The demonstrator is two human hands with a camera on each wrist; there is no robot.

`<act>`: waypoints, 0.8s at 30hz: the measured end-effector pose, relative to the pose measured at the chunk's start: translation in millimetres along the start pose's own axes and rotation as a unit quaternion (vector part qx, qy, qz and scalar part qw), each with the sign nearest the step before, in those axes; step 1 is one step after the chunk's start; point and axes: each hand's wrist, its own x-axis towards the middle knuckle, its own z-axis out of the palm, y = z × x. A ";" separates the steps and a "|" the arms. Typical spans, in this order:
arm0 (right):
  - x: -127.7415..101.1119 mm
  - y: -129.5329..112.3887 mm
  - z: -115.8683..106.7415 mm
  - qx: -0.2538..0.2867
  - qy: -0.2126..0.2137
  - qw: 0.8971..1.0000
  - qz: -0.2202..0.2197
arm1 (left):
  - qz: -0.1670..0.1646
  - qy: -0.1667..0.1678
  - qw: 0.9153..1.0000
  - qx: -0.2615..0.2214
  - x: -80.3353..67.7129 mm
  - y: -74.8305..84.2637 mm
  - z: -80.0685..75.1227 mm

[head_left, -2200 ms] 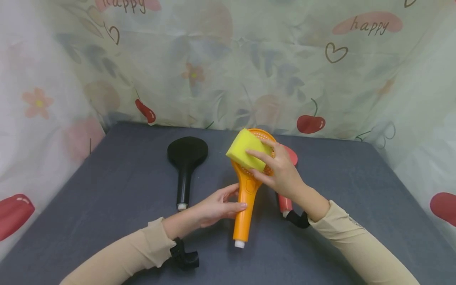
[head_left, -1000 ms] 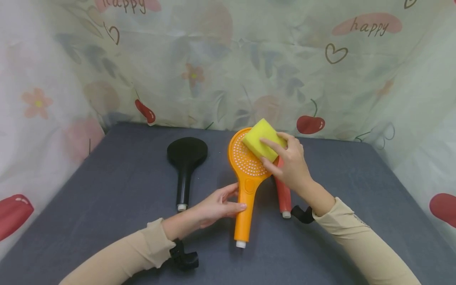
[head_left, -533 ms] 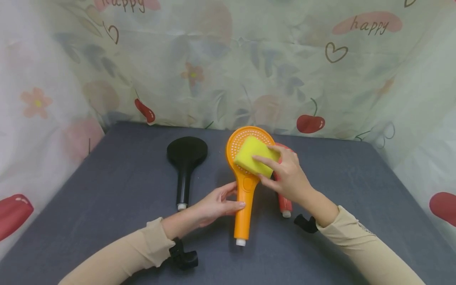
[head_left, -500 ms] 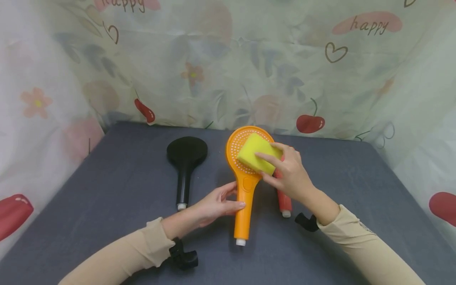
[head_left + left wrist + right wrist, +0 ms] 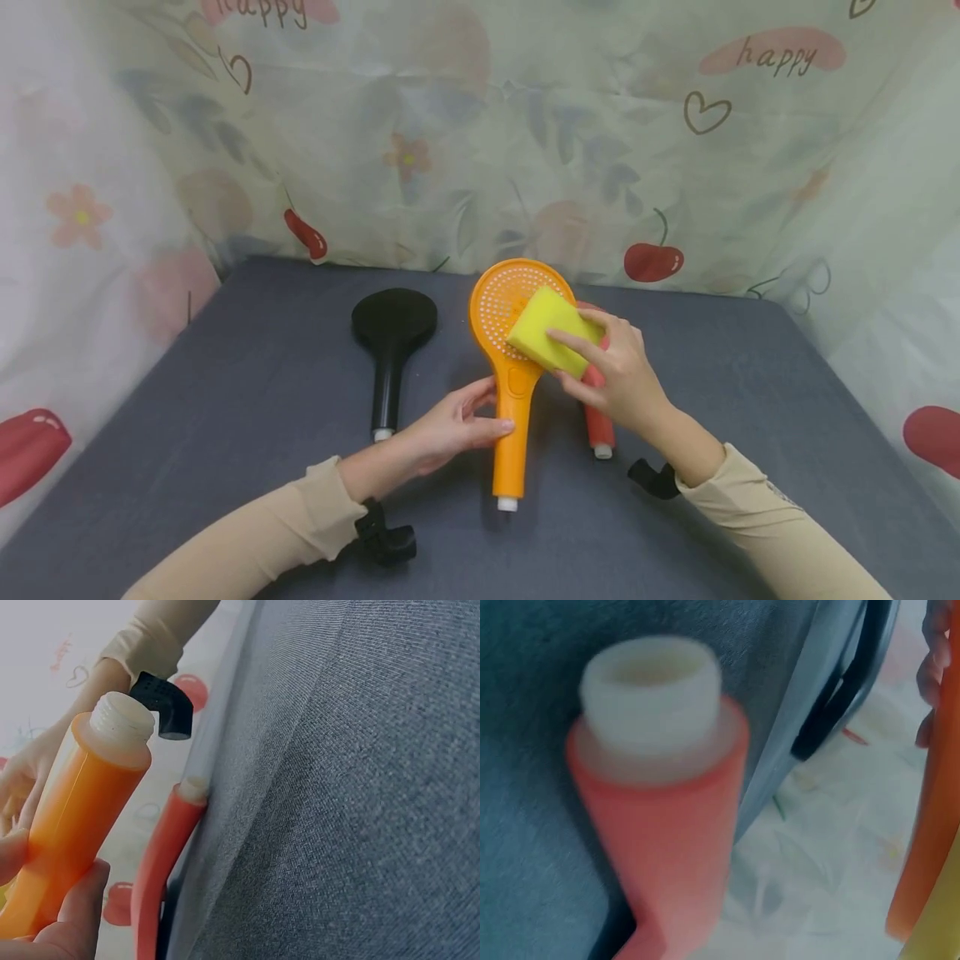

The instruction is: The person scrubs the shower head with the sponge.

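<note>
In the head view my left hand (image 5: 498,407) grips the handle of an orange shower head (image 5: 498,304) and holds it up over the grey table (image 5: 225,400), its perforated face toward me. With my right hand (image 5: 559,357) I pinch a yellow sponge (image 5: 551,329) and press it on the lower right of that face. The left wrist view shows the orange handle (image 5: 82,817) between my fingers (image 5: 71,930). At the right edge of the right wrist view, the orange handle (image 5: 930,825) and a corner of the sponge (image 5: 939,939) show.
A red shower head (image 5: 598,421) lies on the table under my right hand, and its handle (image 5: 660,802) fills the right wrist view. A black shower head (image 5: 392,333) lies to the left. A floral curtain (image 5: 480,133) closes off the back and sides.
The sponge slid from the upper right rim of the orange face down to its lower right. The orange head shifted slightly left and up. My left hand's grip is unchanged.
</note>
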 end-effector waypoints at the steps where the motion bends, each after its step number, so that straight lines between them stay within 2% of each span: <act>1: -0.6 0.4 -0.8 -0.001 0.001 1.000 0.003 | 0.002 0.000 1.000 -0.001 0.1 -0.2 -0.4; 7: -1.6 8.9 -7.2 -0.001 0.010 0.995 0.096 | -0.005 0.010 1.000 -0.013 0.7 0.0 -1.3; 10: -2.9 9.4 -7.1 0.010 0.016 0.993 0.114 | -0.006 0.015 1.000 -0.020 1.2 1.0 -0.9; 17: -9.4 -2.0 -2.5 0.026 0.015 0.993 0.113 | -0.001 0.034 0.999 -0.024 4.2 0.9 -1.3; 24: -14.3 -18.0 1.6 0.042 0.003 0.996 0.084 | 0.004 0.050 0.998 -0.026 7.3 2.7 -1.7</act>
